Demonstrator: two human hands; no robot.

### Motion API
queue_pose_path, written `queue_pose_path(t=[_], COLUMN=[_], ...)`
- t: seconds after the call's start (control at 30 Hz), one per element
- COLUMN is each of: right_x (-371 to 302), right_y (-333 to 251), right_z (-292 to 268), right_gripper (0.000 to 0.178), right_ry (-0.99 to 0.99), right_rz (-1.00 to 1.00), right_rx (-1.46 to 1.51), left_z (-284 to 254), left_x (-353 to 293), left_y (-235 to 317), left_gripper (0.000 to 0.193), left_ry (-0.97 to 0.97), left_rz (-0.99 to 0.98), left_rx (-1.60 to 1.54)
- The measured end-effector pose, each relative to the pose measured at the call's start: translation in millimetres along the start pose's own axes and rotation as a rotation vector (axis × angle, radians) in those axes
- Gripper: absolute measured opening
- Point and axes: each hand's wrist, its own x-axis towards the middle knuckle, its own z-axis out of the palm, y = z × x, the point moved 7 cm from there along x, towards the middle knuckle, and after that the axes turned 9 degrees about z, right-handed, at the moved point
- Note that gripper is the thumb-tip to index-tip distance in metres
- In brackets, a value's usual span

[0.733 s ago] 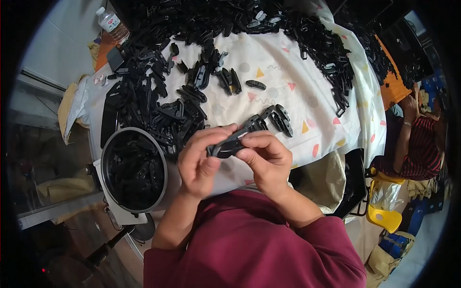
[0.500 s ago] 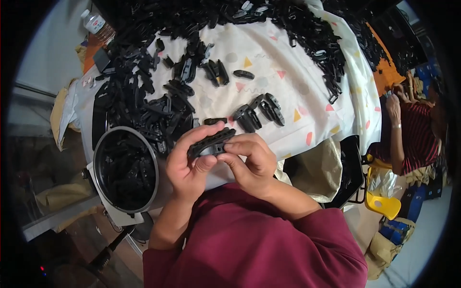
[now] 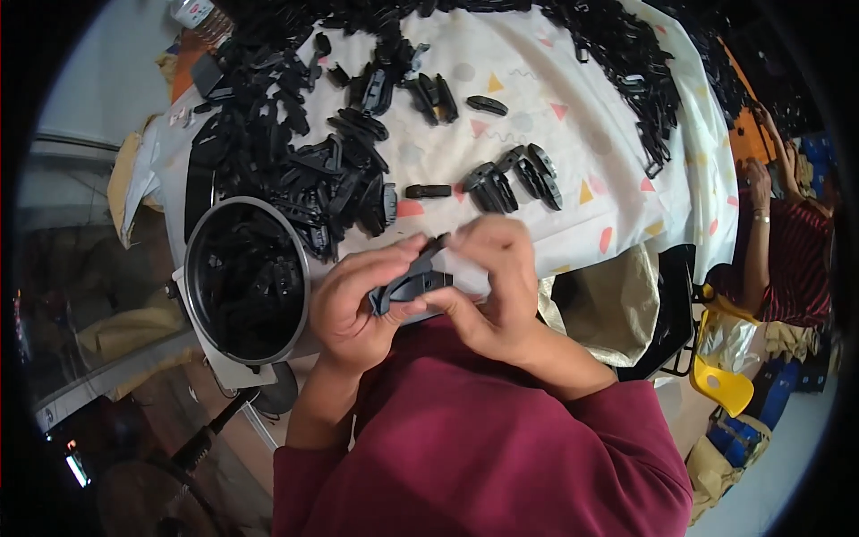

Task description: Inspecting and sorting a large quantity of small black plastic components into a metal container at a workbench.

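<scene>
Just above my lap, at the near edge of the table, both hands hold a black plastic part point(image 3: 413, 288). It has a wider lower piece and a narrow strip slanting up above it, with a gap between the two. My left hand point(image 3: 351, 309) is closed round its left end, thumb below and fingers above. At the right end, my right hand point(image 3: 501, 277) has its thumb against the lower piece and its blurred forefinger by the strip's tip. Beyond the hands lie a small black piece point(image 3: 429, 191) and two clusters of similar parts point(image 3: 490, 187).
A round black tub point(image 3: 304, 295) of dark parts stands at the left. Heaps of black parts point(image 3: 295, 170) cover the table's left and far sides, on a patterned white cloth point(image 3: 591, 134). A pale bag point(image 3: 608, 313) hangs at the right. Another person point(image 3: 787, 251) sits farther right.
My right fingers have moved up along the part, and its upper strip now stands more apart from the lower piece. The whole view has shifted, so the table sits higher.
</scene>
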Motion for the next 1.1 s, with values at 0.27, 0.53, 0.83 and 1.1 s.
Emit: queue_pose_path(t=[0.27,0.53,0.83,1.1], right_x=[-15,-8,34,30], right_y=[17,39,65,81], right_z=[24,37,51,82], right_gripper=[0.031,0.035,0.033,0.024], right_ry=[-0.277,-0.348,-0.313,-0.776], right_rz=[0.115,0.389,0.013,-0.284], right_rx=[-0.095,0.086,-0.544,-0.788], left_z=[-4,-6,-42,-51], left_x=[-61,-35,-35,-21], left_y=[-27,-44,-46,-41], left_gripper=[0.031,0.034,0.013,0.009], left_ry=[0.226,0.103,0.669,0.291], left_rz=[-0.431,-0.353,-0.504,-0.517], left_rx=[-0.284,-0.337,-0.347,0.569])
